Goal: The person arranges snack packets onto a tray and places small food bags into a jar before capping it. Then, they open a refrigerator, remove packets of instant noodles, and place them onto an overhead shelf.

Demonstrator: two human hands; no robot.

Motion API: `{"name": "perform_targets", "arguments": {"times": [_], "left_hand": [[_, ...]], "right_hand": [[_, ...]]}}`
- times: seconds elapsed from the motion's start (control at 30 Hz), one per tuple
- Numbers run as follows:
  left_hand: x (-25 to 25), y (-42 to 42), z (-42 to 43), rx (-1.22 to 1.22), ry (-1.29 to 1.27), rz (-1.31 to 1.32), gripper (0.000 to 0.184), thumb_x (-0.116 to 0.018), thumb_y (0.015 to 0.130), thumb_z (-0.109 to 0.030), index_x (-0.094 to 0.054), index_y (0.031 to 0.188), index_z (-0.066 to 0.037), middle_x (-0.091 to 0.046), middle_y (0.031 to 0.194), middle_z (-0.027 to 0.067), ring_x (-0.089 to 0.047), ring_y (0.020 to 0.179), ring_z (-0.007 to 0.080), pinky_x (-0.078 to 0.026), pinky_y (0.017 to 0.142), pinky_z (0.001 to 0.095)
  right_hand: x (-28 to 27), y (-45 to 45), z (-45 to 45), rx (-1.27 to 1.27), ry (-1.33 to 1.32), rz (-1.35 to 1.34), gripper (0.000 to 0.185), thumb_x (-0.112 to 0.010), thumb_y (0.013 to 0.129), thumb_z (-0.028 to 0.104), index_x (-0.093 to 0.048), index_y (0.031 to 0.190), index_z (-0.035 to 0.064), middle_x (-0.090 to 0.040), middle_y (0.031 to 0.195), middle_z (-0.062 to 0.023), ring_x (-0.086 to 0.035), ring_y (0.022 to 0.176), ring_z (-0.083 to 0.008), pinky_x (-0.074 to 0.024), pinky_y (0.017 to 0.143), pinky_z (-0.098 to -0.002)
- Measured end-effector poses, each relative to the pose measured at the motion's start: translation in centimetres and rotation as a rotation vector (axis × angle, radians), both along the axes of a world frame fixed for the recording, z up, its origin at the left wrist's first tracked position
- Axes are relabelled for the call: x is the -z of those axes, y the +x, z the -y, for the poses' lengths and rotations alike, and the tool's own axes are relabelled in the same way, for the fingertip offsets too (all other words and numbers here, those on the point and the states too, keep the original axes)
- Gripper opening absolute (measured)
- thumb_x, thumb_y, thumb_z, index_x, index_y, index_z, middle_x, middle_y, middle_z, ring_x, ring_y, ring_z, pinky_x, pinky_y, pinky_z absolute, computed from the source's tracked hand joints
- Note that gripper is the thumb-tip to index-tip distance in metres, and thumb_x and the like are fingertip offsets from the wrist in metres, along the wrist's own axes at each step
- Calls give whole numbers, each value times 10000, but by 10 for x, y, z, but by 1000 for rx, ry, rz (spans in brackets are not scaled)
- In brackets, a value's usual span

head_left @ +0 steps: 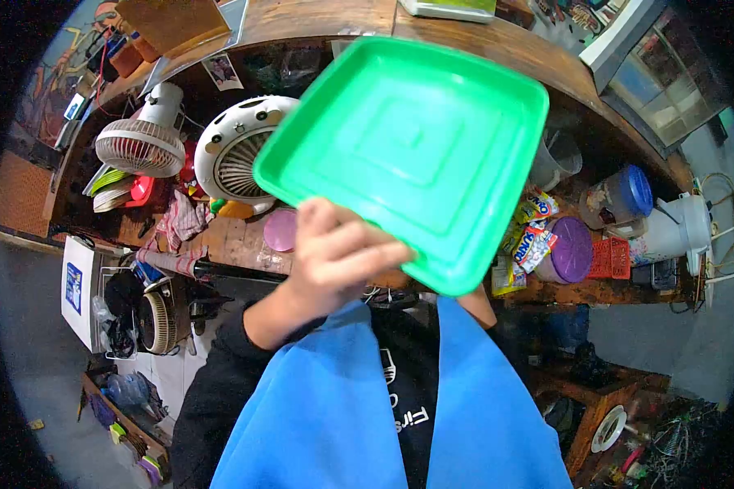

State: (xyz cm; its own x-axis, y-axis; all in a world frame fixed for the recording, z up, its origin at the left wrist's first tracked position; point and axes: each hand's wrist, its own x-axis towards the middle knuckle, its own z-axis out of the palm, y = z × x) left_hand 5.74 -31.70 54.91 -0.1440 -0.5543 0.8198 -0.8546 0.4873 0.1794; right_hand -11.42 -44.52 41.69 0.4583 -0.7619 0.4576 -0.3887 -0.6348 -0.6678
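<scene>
A square green plastic tray (408, 155) is raised in front of my chest, tilted, with stepped square ridges on the face I see. My left hand (338, 253) is closed on its lower left edge, fingers lying across the rim. The tray covers my right hand. Only a bit of my right forearm (476, 306) shows below the tray's lower right corner, so I cannot tell how those fingers are placed. Behind the tray stands a wooden workbench (245, 248), with a round pink lid (280, 231) on it near my left hand.
Left on the bench are a white fan (143, 143), a round animal-faced fan (245, 147) and a checked cloth (183, 220). To the right stand snack packets (534, 246), a purple-lidded container (571, 250), a red basket (610, 259) and a blue-lidded jar (620, 198).
</scene>
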Motion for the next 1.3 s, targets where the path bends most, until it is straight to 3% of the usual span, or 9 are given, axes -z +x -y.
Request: {"name": "perform_targets", "arguments": {"times": [0.5,0.53,0.57,0.63,0.67,0.77,0.83,1.0,1.3], "left_hand": [[90,-24,-26,-1,341,-99,345,-630,582,-90,-642,906,-208,-555,688,-67,-438,616,148,-346,594,281],[99,-26,-25,4,341,-97,345,-630,582,-90,-642,906,-208,-555,688,-67,-438,616,148,-346,594,281],[108,-30,-24,9,336,-67,354,-620,584,-92,-637,916,-211,-558,701,-65,-442,621,150,-350,586,285],[119,-38,-22,13,338,-38,362,-611,586,-94,-633,927,-215,-561,714,-64,-445,626,151,-354,579,290],[122,-43,-20,29,371,-29,358,-599,593,-98,-631,929,-215,-565,738,-65,-449,633,154,-359,576,291],[134,-46,-11,43,448,12,323,-575,615,-112,-627,917,-211,-571,803,-66,-462,657,164,-372,588,301],[136,-43,-7,-22,476,60,296,-602,631,-103,-638,897,-229,-586,808,-70,-480,660,157,-390,623,300],[130,-37,-6,-52,501,-10,280,-614,597,-74,-630,843,-209,-585,827,-68,-494,734,177,-356,802,368],[112,-32,-30,-78,303,-200,354,-606,529,-22,-650,845,-177,-545,666,-38,-447,631,162,-329,672,311]], "right_hand": [[42,-37,-5,-69,852,393,359,-466,718,-18,-478,1074,-55,-473,1081,-250,-442,1027,-383,-382,863,-360],[-21,-39,-17,-151,167,-298,335,-476,706,-45,-501,1039,-63,-448,1125,-260,-431,1052,-383,-374,881,-358],[-10,-49,-12,-84,37,-340,356,-482,686,-70,-501,1042,-63,-465,1114,-256,-462,1018,-383,-388,872,-361],[-15,-59,-10,5,169,-167,298,-495,725,-30,-520,1021,-62,-532,1014,-240,-536,927,-336,-431,801,-350],[2,-64,-5,81,383,-28,300,-517,805,62,-491,1091,-26,-572,939,-127,-578,776,-158,-473,639,-235],[-29,-46,-22,193,824,-14,460,-580,778,172,-419,1164,-21,-595,882,-183,-598,755,-234,-459,663,-321],[-5,-33,-27,97,288,2,442,-583,771,217,-424,1094,-41,-585,830,-229,-586,740,-359,-441,596,-417],[-8,-27,-29,289,375,-210,417,-521,810,270,-450,1082,-38,-573,736,-234,-563,727,-385,-424,609,-443],[15,-23,109,493,230,-36,261,-611,738,304,-619,794,50,-616,755,-136,-587,708,-301,-435,605,-372]]}}
